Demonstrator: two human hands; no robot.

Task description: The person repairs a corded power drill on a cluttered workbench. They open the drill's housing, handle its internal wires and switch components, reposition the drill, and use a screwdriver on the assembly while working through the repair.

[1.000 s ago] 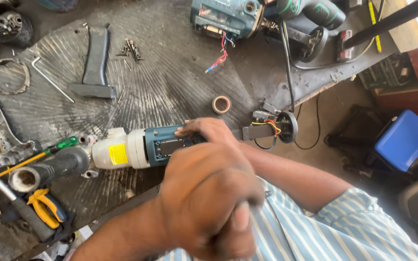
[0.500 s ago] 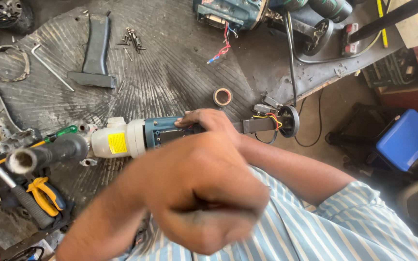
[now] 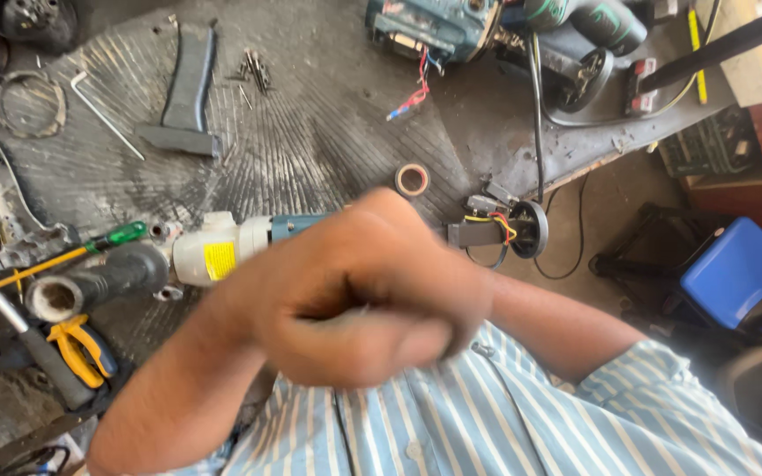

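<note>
One workbench carries everything; on it one teal and white power tool lies lengthwise, its rear end hidden under the hands, its black side handle well beyond the grip; the left hand is curled into a blurred fist in front; the right hand lies behind it over the tool body, but whether either truly clamps it I cannot tell; one black cover plate lies well above the grip; one yellow-handled pliers sits beside the handle; one green screwdriver near it; one tape roll just above the knuckles.
</note>
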